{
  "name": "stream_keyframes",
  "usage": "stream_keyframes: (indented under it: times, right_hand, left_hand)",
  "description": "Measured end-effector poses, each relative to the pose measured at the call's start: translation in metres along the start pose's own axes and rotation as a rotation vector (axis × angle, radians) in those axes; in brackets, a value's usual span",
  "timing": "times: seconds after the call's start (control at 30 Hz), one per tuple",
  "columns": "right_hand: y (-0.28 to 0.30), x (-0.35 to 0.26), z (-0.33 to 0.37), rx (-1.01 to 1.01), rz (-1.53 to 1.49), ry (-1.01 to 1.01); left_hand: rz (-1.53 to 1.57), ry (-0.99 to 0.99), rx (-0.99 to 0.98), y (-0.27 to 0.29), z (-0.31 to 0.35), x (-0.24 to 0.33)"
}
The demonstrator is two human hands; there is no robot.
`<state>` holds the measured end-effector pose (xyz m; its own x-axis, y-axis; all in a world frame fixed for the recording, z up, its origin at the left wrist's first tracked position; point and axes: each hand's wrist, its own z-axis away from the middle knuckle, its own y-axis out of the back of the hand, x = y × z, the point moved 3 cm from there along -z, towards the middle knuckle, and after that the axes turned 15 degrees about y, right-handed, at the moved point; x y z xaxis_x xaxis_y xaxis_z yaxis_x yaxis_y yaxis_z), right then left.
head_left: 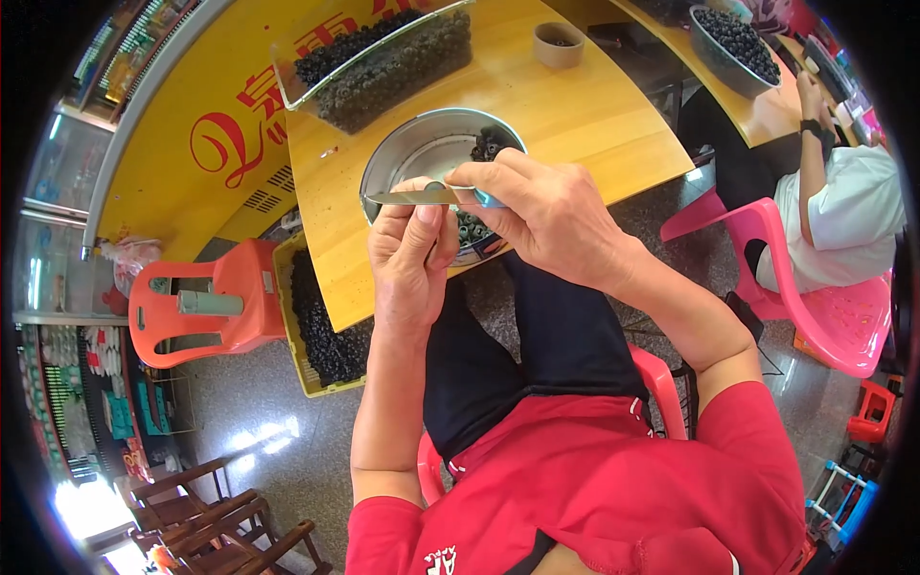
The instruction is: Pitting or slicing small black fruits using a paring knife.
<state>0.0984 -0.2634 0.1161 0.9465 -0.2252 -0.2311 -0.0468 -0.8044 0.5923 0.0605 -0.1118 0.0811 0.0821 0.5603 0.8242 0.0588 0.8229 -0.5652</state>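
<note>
We look down at our left hand (407, 235) pinching a small round piece (434, 186) and our right hand (551, 206) gripping a blue-handled knife (407, 198), its blade pointing left. Both are above a metal bowl (386, 163) holding dark pieces (489, 144) at the edge of a wooden table (613, 144), near a clear tub (331, 84) heaped with more.
</note>
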Motion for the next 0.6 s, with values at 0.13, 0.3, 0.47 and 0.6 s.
stream_keyframes:
  times: [0.13, 0.3, 0.47, 0.6]
  right_hand:
    - [0.0012, 0.0021, 0.0021, -0.007, 0.031, 0.016]
    - [0.0018, 0.0037, 0.0034, -0.008, 0.038, 0.022]
    - [0.0035, 0.0031, 0.0025, -0.025, 0.042, 0.018]
    - [0.0024, 0.0052, 0.0030, -0.031, 0.046, 0.013]
  left_hand:
    - [-0.021, 0.011, -0.074, 0.0002, 0.0001, -0.0014]
    - [-0.037, -0.007, -0.029, -0.0035, -0.0002, -0.0014]
    - [-0.007, -0.016, -0.063, -0.0012, -0.0038, -0.0016]
    - [-0.002, -0.011, -0.064, -0.0008, -0.0043, -0.0015]
